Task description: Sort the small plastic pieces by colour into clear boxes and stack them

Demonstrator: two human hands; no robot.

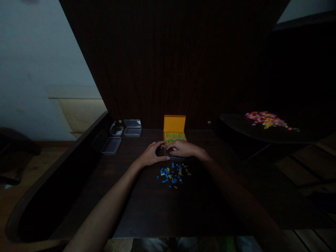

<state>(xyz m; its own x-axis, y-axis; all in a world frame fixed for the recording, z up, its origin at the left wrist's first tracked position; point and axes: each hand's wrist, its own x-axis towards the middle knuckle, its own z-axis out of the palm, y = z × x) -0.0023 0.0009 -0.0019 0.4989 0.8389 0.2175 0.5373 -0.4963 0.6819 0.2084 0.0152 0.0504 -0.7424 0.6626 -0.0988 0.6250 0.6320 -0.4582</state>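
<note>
Reaching across a dark wooden table (141,215), two bare forearms (112,203) extend from the near edge, the right one nearly lost in shadow. Nearest, below the tabletop, is some clothing (156,244), cut off and too dim to make out. Between the forearms lies a loose scatter of tiny blue, yellow and pale pieces (173,176), their shapes too small to tell. Just beyond it, the left hand (150,155) curves at the left end of a clear plastic case (178,158), thumb and fingers spread apart; whether it grips cannot be told. The right hand (181,148) bends over the case, hiding most of it; whether its fingers pinch anything cannot be told. Just beyond the hands, an orange box (174,124) stands with its lid raised, green pieces (174,136) inside, its near edge partly covered. Farther left sit three clear containers (111,145), their lids hard to see. At far right, a blurred heap of colourful beads (266,119) rests on a dark shelf (241,127). Behind everything rises a dark panel (168,63), cut off at the top.
</note>
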